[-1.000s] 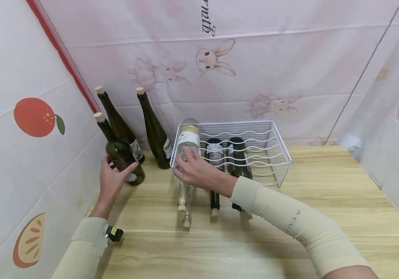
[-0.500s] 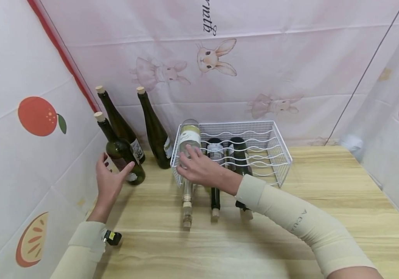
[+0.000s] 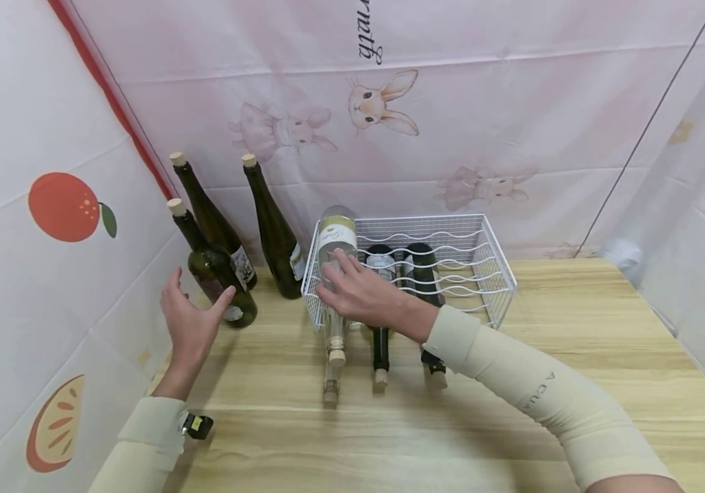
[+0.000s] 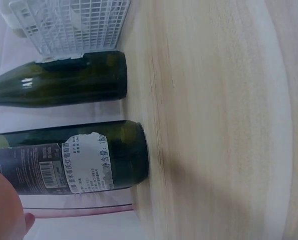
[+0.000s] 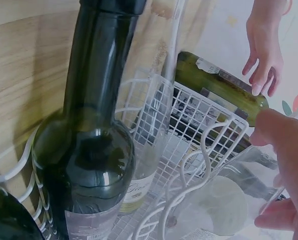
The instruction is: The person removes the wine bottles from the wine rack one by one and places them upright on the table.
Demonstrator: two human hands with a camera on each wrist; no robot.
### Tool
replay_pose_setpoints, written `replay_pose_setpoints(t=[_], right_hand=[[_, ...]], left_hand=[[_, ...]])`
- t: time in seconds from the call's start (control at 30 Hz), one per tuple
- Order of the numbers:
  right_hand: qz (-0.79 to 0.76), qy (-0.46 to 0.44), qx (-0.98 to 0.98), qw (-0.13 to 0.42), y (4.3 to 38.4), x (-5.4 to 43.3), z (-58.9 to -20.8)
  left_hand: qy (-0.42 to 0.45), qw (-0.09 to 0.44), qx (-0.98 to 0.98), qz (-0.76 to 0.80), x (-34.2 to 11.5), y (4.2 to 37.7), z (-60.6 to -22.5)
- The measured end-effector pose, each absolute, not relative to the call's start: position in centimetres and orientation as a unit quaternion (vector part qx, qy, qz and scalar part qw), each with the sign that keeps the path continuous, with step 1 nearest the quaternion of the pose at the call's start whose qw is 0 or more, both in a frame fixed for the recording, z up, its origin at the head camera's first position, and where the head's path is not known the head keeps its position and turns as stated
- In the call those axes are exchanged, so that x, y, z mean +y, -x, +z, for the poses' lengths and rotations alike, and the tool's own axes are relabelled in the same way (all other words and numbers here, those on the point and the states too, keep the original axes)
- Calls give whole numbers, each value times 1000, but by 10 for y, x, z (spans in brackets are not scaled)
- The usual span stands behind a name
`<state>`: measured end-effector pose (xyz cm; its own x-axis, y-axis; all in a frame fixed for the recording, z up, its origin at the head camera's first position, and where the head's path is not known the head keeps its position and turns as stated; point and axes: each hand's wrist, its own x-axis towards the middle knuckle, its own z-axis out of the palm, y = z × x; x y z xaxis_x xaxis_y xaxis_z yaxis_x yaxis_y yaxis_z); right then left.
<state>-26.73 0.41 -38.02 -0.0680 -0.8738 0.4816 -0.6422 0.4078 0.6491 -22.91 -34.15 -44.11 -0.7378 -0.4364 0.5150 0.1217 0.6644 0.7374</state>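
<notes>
A clear glass bottle (image 3: 335, 238) with a white and gold label lies, neck toward me, over the left end of a white wire rack (image 3: 495, 274). My right hand (image 3: 361, 291) grips it from above. Beneath it lies another clear bottle, whose corked neck (image 3: 330, 387) sticks out at the front. My left hand (image 3: 191, 320) has its fingers spread beside an upright dark green wine bottle (image 3: 217, 274), thumb in front of the glass. In the left wrist view that bottle's torn white label (image 4: 87, 162) shows; whether the thumb touches it I cannot tell.
Two more corked green bottles stand behind: one (image 3: 201, 198) near the left wall, another (image 3: 272, 233) beside the rack. Inside the rack lie dark bottles, one (image 3: 380, 349) mid-left and one (image 3: 421, 263) further right. Wavy wires cross the rack above them. Printed cloth walls enclose the table (image 3: 389, 438).
My right hand has shifted the upper clear bottle slightly to the right and back, its cork now further from me. My left hand has drawn a little left, away from the green bottle.
</notes>
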Motion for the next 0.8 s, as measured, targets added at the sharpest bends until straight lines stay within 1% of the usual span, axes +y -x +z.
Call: replay_pose_setpoints(t=[0.13, 0.37, 0.57, 0.67, 0.8], right_hand=[[-125, -533, -716, 434, 266, 5, -377], [-126, -527, -710, 449, 266, 10, -370], [-104, -522, -710, 460, 265, 16, -363], [-83, -524, -709, 465, 265, 18, -360], [-49, -526, -709, 467, 264, 22, -355]], left_hand=[[-64, 384, -841, -375, -340, 228, -443], [25, 446, -835, -321, -332, 229, -445], [96, 491, -819, -279, -320, 231, -437], [122, 500, -817, -260, -312, 232, -431], [141, 493, -821, -250, -303, 231, -427]])
